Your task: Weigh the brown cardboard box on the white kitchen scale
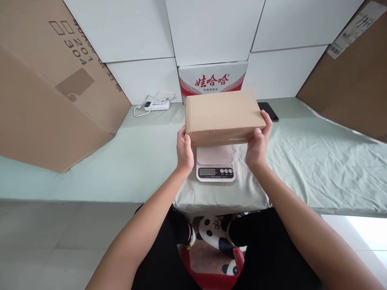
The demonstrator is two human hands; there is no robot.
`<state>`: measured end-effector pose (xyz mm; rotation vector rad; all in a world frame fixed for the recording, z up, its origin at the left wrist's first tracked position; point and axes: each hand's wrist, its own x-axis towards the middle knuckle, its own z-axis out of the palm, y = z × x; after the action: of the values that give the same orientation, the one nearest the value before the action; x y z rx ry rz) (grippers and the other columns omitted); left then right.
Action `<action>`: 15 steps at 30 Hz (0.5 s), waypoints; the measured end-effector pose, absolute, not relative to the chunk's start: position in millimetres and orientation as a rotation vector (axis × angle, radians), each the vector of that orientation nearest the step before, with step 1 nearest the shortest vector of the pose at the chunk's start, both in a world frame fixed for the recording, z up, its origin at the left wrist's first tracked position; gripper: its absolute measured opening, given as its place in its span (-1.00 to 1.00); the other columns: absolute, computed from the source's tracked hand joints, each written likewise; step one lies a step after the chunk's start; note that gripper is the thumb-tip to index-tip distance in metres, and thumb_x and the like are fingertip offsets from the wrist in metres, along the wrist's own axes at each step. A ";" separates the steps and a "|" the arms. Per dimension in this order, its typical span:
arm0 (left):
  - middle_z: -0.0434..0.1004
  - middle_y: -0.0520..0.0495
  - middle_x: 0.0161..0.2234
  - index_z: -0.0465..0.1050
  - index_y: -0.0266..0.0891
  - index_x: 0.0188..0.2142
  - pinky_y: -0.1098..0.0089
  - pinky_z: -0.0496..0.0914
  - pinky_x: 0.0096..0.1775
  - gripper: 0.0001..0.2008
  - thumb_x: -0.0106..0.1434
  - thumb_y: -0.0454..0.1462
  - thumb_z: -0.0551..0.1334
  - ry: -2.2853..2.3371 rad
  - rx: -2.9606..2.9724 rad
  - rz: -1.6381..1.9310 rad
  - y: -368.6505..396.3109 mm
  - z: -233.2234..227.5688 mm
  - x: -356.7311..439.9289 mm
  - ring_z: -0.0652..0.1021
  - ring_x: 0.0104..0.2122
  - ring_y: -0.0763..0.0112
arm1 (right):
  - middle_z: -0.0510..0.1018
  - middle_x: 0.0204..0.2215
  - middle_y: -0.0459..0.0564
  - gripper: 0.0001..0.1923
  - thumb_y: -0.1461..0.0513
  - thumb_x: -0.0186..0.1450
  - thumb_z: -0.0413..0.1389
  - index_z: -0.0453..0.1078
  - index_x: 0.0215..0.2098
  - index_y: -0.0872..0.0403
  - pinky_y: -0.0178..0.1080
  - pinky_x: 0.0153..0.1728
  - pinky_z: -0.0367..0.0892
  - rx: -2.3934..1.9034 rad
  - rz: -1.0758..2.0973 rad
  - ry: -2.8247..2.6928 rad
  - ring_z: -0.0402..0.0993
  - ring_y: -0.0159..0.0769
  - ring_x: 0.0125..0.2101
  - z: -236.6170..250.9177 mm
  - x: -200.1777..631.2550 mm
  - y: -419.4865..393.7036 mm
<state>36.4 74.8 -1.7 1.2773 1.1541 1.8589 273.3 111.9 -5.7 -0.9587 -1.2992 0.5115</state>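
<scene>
A closed brown cardboard box (223,112) is held between my two hands over a white digital kitchen scale (216,173). My left hand (185,151) grips the box at its near left corner, thumb on the front side. On the opposite end, my right hand (258,139) wraps round the near right corner. The box covers the back of the scale's platform; the scale's display and buttons face me. Whether the box touches the platform cannot be made out.
A large carton (60,88) stands at the left and another carton (356,80) at the right. Behind are a red-and-white box (211,76), a white power strip (157,105) with a cable, and a black phone (268,111). A pale green cloth (145,161) covers the table.
</scene>
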 end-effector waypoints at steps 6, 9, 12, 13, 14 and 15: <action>0.63 -0.24 0.20 0.53 -0.06 0.08 0.05 0.45 0.36 -0.23 0.34 0.49 0.15 1.133 1.255 1.902 116.4 1.5 29.4 0.57 0.33 -0.03 | 0.32 0.52 -0.06 -0.29 -0.26 0.46 0.03 0.18 0.51 -0.38 0.40 0.54 0.19 -0.853 0.496 -1.322 0.20 0.21 0.58 -1.8 267.3 140.0; 0.63 -0.22 0.25 0.53 -0.02 0.15 0.06 0.46 0.35 -0.23 0.36 0.47 0.14 1.088 1.272 1.854 134.4 -0.1 26.2 0.57 0.35 -0.01 | 0.29 0.54 -0.06 -0.25 -0.30 0.45 0.02 0.14 0.53 -0.37 0.38 0.54 0.19 -0.848 0.506 -1.331 0.19 0.18 0.58 -4.1 266.5 155.1; 0.61 -0.22 0.33 0.54 -0.01 0.21 0.04 0.48 0.36 -0.21 0.34 0.47 0.16 1.048 1.286 1.762 147.1 -6.2 22.4 0.55 0.40 -0.04 | 0.26 0.56 -0.06 -0.17 -0.32 0.40 0.06 0.11 0.54 -0.35 0.37 0.58 0.12 -0.851 0.534 -1.338 0.17 0.14 0.59 -11.4 267.4 169.5; 0.59 -0.23 0.35 0.54 -0.01 0.21 0.03 0.47 0.38 -0.20 0.34 0.47 0.17 1.045 1.287 1.740 150.6 -9.0 20.7 0.53 0.42 -0.06 | 0.25 0.57 -0.04 -0.14 -0.33 0.38 0.09 0.10 0.54 -0.33 0.36 0.59 0.10 -0.850 0.544 -1.338 0.16 0.13 0.60 -14.5 267.5 174.0; 0.58 -0.24 0.38 0.55 -0.02 0.22 0.02 0.44 0.41 -0.19 0.33 0.47 0.17 1.055 1.285 1.727 153.9 -11.8 19.0 0.50 0.45 -0.08 | 0.24 0.57 -0.03 -0.12 -0.33 0.36 0.11 0.10 0.54 -0.31 0.35 0.60 0.08 -0.848 0.554 -1.337 0.15 0.13 0.60 -17.5 267.4 178.3; 0.55 -0.26 0.41 0.55 -0.04 0.22 0.01 0.40 0.45 -0.19 0.34 0.46 0.18 1.082 1.281 1.718 156.9 -14.6 17.1 0.47 0.47 -0.09 | 0.24 0.57 -0.01 -0.11 -0.33 0.34 0.12 0.10 0.53 -0.28 0.34 0.61 0.07 -0.847 0.568 -1.335 0.15 0.13 0.59 -20.4 267.1 182.3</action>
<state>17.1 156.9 -14.6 1.2812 1.0816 1.7178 267.1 182.3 -20.4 -0.8472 -1.3352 0.5680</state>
